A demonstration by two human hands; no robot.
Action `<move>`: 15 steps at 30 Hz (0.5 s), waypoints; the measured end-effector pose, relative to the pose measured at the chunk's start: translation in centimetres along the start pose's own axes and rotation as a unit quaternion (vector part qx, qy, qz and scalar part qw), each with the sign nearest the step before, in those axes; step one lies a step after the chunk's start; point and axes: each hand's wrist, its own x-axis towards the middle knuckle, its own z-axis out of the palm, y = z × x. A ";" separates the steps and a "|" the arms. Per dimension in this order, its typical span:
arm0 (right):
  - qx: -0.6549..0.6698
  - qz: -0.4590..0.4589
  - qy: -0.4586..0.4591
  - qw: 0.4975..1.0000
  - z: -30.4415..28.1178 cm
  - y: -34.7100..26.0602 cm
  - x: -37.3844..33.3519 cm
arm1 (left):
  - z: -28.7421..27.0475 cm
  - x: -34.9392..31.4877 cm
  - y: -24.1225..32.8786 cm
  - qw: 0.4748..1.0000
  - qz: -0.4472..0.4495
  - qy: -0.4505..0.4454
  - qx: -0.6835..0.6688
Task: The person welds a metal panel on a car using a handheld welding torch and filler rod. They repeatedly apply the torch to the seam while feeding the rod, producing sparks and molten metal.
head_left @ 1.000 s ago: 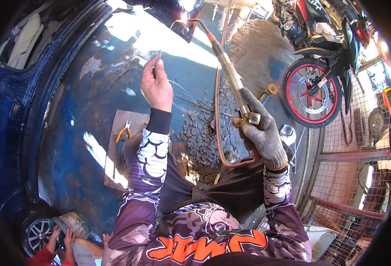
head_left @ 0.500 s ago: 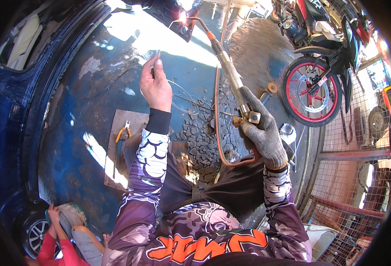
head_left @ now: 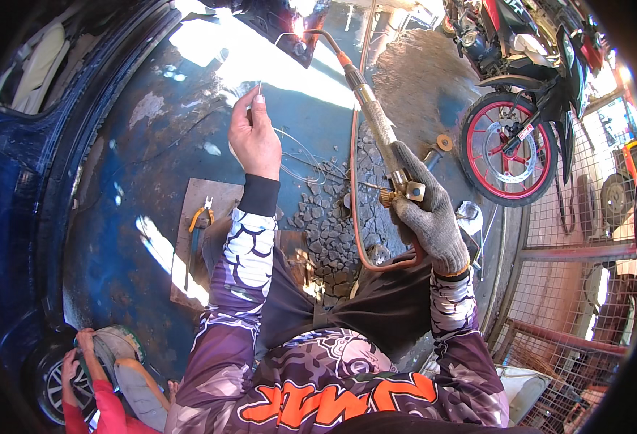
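A grey knit glove covers my right hand (head_left: 430, 213), which is wrapped round the handle of a gas welding torch (head_left: 375, 114). The torch's bent copper tip reaches up and left to a bright glow at a dark metal part (head_left: 302, 47). Bare and raised, my left hand (head_left: 255, 137) pinches a thin filler rod (head_left: 261, 88) between thumb and fingers. The rod's bent far end comes close to the glow; glare hides whether it touches. An orange-brown hose (head_left: 362, 257) loops below the torch near my right wrist.
A dark blue car (head_left: 15, 188) stands at left, with another person's hands (head_left: 80, 347) by its wheel. Orange-handled pliers (head_left: 201, 215) lie on a board. Broken dark pieces (head_left: 333, 224) cover the floor between my legs. A motorcycle (head_left: 510, 145) and wire mesh (head_left: 579, 275) are at right.
My hands, the torch and the filler rod stay almost in place. At lower left, the other person's hands have shifted, and a second hand now shows against the car's wheel.
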 end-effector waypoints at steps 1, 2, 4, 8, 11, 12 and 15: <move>-0.002 0.002 0.001 1.000 0.0 0.0 0.0 | -0.1 0.0 0.0 1.000 -0.012 -0.001 0.007; -0.004 0.004 0.003 1.000 0.0 0.0 0.0 | -0.1 0.1 -0.1 1.000 -0.003 -0.001 -0.002; -0.002 -0.002 0.000 1.000 0.0 0.0 0.1 | 0.0 0.1 -0.1 1.000 -0.006 0.001 -0.006; -0.006 -0.014 0.004 1.000 0.0 0.1 0.0 | -0.2 0.0 -0.2 1.000 -0.004 -0.007 0.018; -0.031 -0.008 0.001 0.999 -0.2 0.1 0.0 | -0.2 0.1 -0.2 1.000 0.000 -0.011 0.029; -0.031 -0.008 0.002 0.999 -0.2 0.1 0.0 | -0.1 0.1 -0.2 1.000 0.007 -0.010 0.027; -0.029 -0.010 0.004 1.000 -0.2 0.1 0.0 | -0.1 0.1 -0.1 1.000 0.004 -0.010 0.024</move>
